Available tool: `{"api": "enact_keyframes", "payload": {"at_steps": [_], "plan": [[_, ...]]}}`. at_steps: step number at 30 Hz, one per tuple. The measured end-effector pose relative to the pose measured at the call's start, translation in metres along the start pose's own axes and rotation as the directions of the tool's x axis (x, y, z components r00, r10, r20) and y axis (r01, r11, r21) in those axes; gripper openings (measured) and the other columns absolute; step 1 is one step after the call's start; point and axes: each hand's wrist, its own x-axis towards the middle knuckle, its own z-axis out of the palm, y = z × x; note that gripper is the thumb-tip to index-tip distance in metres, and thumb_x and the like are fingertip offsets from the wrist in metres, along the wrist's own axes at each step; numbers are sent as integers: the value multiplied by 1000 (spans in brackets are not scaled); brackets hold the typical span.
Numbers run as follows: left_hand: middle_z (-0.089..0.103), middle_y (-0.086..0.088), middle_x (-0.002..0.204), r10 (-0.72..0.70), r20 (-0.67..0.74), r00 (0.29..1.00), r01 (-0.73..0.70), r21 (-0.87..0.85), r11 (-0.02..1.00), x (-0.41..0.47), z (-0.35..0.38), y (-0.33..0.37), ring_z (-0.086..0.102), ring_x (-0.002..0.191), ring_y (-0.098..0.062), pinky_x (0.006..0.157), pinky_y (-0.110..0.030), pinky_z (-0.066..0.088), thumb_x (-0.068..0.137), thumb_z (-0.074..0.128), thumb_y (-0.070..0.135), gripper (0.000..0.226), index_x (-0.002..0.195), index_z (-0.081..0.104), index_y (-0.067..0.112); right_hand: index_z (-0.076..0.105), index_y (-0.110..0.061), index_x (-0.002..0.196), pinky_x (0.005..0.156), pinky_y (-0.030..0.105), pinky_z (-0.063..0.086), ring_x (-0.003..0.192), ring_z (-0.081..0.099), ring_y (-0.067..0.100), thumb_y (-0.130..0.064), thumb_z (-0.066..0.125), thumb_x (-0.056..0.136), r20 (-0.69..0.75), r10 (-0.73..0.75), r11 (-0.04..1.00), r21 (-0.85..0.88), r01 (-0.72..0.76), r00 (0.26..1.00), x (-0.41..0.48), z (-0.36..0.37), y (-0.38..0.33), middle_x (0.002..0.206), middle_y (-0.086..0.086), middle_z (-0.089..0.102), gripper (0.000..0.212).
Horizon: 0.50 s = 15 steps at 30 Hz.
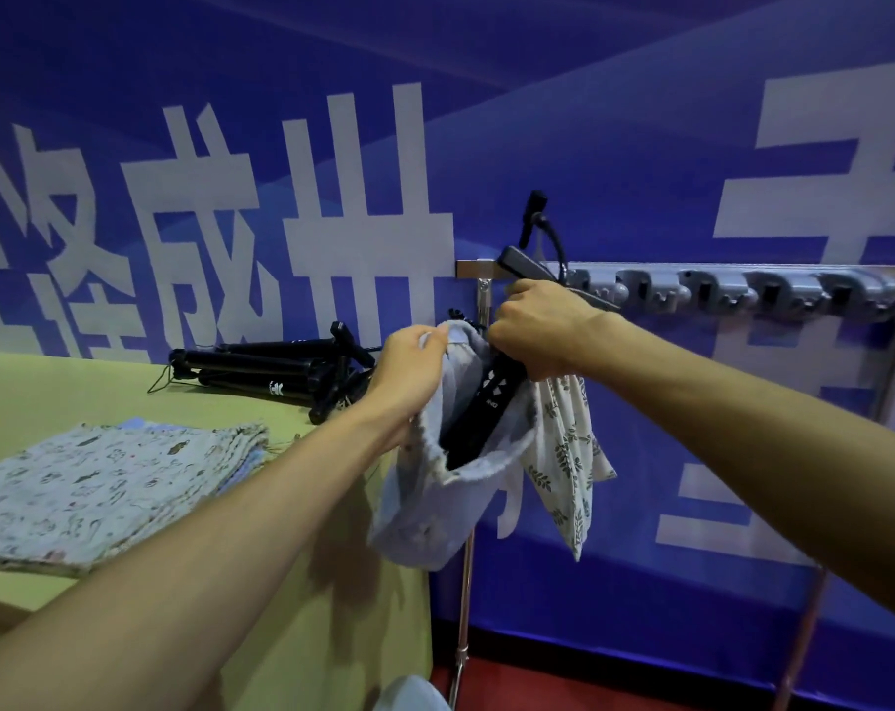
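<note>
My left hand [409, 372] pinches the rim of a light grey cloth pouch [425, 510] and holds its mouth open in the air beside the table. My right hand [538, 325] grips a black folded tripod [481, 407], whose lower end sits inside the pouch. The tripod's top end [517, 259] sticks out above my right hand. A white pouch with a leaf print [568, 443] hangs down under my right hand; whether the hand holds it I cannot tell.
A yellow-green table [332, 582] carries a stack of patterned cloth pouches [101, 484] and several black folded tripods [276, 366]. A metal rack [473, 269] with a row of grey hooks [733, 292] stands at the right, against a blue banner wall [615, 146].
</note>
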Motion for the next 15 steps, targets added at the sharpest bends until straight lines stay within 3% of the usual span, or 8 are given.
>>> {"api": "enact_keyframes", "payload": {"at_steps": [3,6,8,10,13,15], "plan": [[45,-10,70,-35,63,997,36,-16,999,-5,1,-4,41,68,-19,66,-33,35,101,45,31,35,74,51,9,60,-12,104,112,34,28,104,64,30,-10,51,85,-117,-51,998,29,55,992,7,2,-2,102,6,70,20],[66,-8,92,-75,198,977,88,-54,995,-10,6,-13,60,86,-21,80,-36,47,96,52,18,13,100,61,10,56,-6,106,111,37,30,104,63,33,-5,52,85,-194,-138,985,75,155,971,15,-1,-9,103,12,68,22],[63,-9,89,-130,279,952,163,-98,982,-15,12,-16,58,85,-22,73,-34,45,86,53,6,19,104,58,10,54,-6,111,109,36,32,108,60,32,-6,55,85,-186,-196,975,73,212,963,21,1,-15,107,10,65,25],[57,-10,84,-157,312,937,213,-156,964,-16,14,-18,52,83,-23,71,-35,39,75,54,10,23,98,58,9,56,-6,110,108,35,34,109,59,32,-6,58,85,-229,-246,960,79,270,942,25,6,-19,107,11,66,25],[62,-16,99,-203,428,881,304,-181,935,-17,10,-26,55,95,-29,81,-42,36,63,69,23,50,108,62,4,58,-5,113,115,35,26,115,57,31,-7,53,90,-194,-288,945,102,311,938,27,14,-21,113,12,64,24],[66,-21,112,-224,470,853,315,-122,941,-19,13,-35,61,105,-37,87,-47,44,67,76,27,50,111,63,7,56,-5,119,118,36,20,119,54,29,-8,50,92,-113,-293,943,129,306,950,26,20,-24,119,11,61,28]]}}
